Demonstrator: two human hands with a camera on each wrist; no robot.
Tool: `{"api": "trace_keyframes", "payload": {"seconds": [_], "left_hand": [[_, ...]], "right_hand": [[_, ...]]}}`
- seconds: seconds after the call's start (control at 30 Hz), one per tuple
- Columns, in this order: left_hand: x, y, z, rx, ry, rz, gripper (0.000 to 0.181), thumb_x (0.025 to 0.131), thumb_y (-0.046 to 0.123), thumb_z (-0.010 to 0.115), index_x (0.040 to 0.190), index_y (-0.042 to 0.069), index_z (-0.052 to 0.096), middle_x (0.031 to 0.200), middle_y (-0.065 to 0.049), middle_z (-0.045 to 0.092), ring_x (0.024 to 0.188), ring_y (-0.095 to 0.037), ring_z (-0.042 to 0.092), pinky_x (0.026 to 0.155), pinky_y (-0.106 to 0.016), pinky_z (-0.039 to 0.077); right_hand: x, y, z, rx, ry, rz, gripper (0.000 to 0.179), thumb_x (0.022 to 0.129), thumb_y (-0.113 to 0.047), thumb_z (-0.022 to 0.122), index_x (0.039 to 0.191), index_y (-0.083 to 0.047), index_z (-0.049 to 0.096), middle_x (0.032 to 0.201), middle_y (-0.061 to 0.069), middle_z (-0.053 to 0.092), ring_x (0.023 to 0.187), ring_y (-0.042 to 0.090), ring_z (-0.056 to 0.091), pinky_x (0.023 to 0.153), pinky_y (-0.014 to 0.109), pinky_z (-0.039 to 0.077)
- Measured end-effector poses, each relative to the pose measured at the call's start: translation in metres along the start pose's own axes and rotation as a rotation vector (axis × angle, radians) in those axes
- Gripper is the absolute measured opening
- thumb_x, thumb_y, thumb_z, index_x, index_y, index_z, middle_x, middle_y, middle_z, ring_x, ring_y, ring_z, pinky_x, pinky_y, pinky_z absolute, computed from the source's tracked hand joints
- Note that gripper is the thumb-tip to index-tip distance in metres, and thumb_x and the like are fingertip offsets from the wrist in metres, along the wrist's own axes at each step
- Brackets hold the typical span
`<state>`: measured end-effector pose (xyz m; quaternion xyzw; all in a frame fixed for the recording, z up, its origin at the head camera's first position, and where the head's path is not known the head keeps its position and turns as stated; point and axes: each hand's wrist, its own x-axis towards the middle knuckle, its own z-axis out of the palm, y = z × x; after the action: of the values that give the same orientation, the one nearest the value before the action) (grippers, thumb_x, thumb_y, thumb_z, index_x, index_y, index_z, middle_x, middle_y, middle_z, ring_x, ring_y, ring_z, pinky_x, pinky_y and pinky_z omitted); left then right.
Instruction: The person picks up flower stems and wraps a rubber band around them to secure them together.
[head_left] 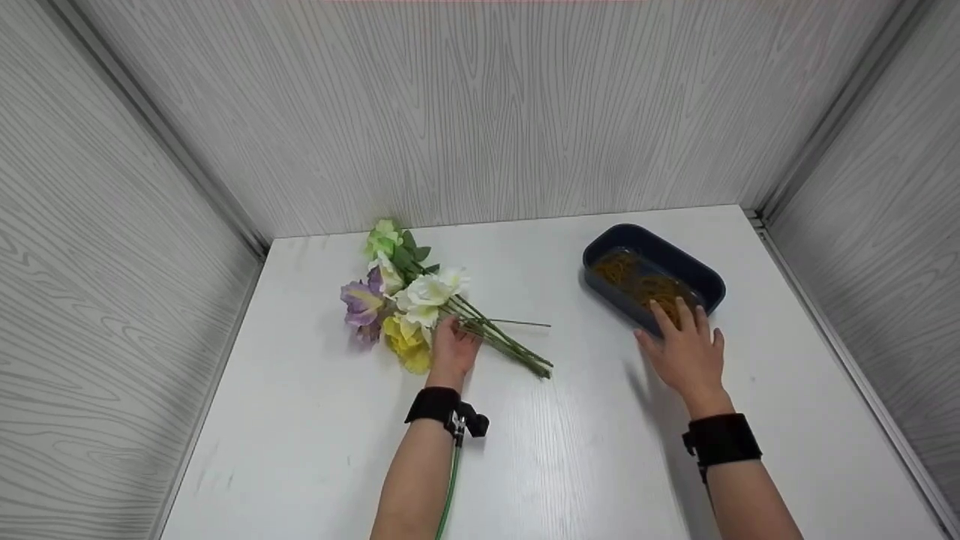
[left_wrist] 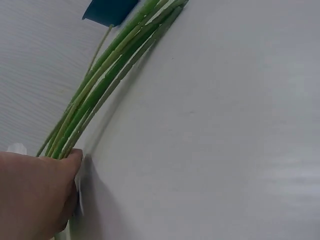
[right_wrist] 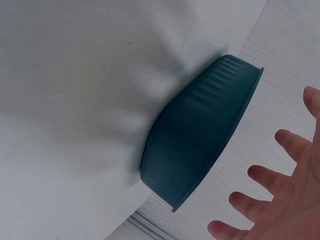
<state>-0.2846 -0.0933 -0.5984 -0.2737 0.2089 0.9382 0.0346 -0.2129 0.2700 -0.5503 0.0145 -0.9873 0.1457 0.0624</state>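
Observation:
My left hand (head_left: 454, 349) grips a bunch of artificial flowers by the green stems (head_left: 517, 352), just below the blossoms. White blossoms (head_left: 424, 294), a yellow one (head_left: 407, 345), a purple one (head_left: 361, 301) and a light green one (head_left: 384, 238) fan out to the left. In the left wrist view the stems (left_wrist: 107, 75) run up from the curled fingers, close over the table. My right hand (head_left: 686, 356) hovers with spread fingers over the near edge of a dark blue container (head_left: 679, 262), holding nothing. Inside lie brownish-orange rubber bands (head_left: 615, 266), partly hidden by the fingers.
The white table (head_left: 300, 442) carries the flowers at left and the container at back right. Grey wood-grain panels (head_left: 480, 112) enclose its back and both sides. A green cable (head_left: 451, 487) runs along the left forearm from the wrist strap (head_left: 433, 405).

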Motion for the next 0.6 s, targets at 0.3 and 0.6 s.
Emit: {"api": "trace_keyframes", "payload": {"seconds": [0.3, 0.6], "left_hand": [[-0.003, 0.001, 0.003, 0.056, -0.010, -0.020, 0.016, 0.102, 0.011, 0.045, 0.116, 0.006, 0.040, 0.106, -0.014, 0.050, 0.092, -0.023, 0.053, 0.082, -0.030, 0.045], [-0.003, 0.000, 0.000, 0.149, -0.015, -0.014, 0.009, 0.101, 0.006, 0.046, 0.105, 0.000, 0.039, 0.088, -0.012, 0.049, 0.082, -0.024, 0.057, 0.083, -0.032, 0.048]], "right_hand": [[0.006, 0.003, 0.000, 0.014, -0.029, -0.003, 0.067, 0.100, -0.055, 0.045, 0.152, -0.015, 0.034, 0.154, 0.027, 0.022, 0.140, 0.052, 0.014, 0.102, 0.074, 0.014], [0.039, 0.010, -0.003, 0.019, -0.125, -0.010, 0.053, 0.106, -0.028, 0.041, 0.152, -0.003, 0.029, 0.150, 0.035, 0.023, 0.134, 0.055, 0.024, 0.104, 0.066, 0.023]]}}
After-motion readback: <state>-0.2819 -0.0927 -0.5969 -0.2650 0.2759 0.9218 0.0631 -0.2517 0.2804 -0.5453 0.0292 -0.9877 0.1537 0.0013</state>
